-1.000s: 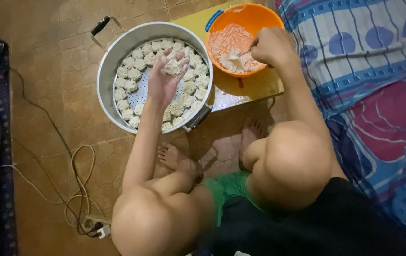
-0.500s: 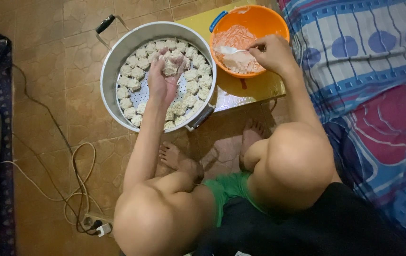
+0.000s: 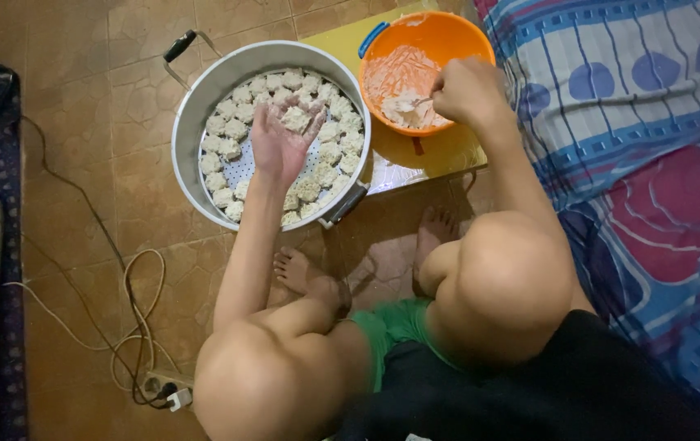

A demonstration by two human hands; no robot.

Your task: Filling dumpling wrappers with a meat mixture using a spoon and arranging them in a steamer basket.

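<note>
The left hand [image 3: 282, 140] lies open, palm up, cradling a soft dumpling [image 3: 295, 119] above the steamer pot [image 3: 195, 122] of finished pieces. The right hand [image 3: 466, 88] grips a spoon [image 3: 412, 104] in the orange bowl [image 3: 448, 33] of sticky filling. The dumpling looks light and easily squashed, best held cupped from beneath.

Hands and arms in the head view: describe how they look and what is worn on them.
Both arms are bare from shoulder to wrist, with no sleeves, gloves, watch or bracelets in view. The left hand has pale smears of paste on its palm and fingers. The right hand shows its back, and no ring is visible on it. The only clothing in view is lower down: green shorts and a dark top.
</note>
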